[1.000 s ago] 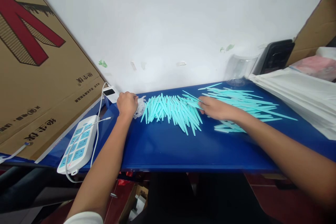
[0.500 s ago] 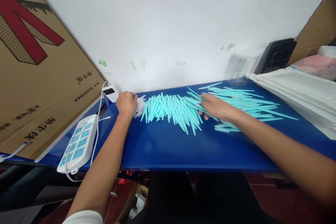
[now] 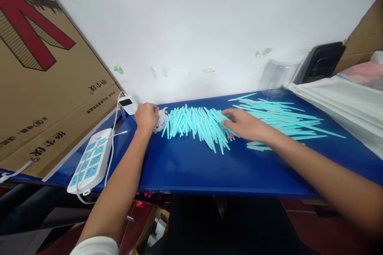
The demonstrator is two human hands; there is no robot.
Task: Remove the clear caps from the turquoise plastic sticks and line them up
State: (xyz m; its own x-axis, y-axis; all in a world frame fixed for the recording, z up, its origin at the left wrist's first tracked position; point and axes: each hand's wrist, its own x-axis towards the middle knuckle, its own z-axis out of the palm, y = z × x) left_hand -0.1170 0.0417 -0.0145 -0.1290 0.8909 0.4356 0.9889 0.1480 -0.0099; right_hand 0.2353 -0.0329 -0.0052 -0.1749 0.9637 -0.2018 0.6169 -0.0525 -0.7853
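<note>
My left hand is closed with curled fingers at the left end of the table. It is beside a small heap of whitish scraps, and whatever it may hold is hidden. A dense row of slim, tapered turquoise sticks lies just right of the scraps. At the right end of that row is my right hand, its thumb and fingers apart, fingertips against the sticks and no stick visibly gripped. Behind this hand a second, looser pile of the same turquoise sticks spreads to the right.
The blue table meets a white wall. A power strip with a white cable and a small white device are at left, near a large cardboard box. A clear plastic container and white sheets are at right.
My right hand has moved slightly, and the stick that stuck out between its fingers now lies with the row. Its fingers have spread. My left hand stays closed in place.
</note>
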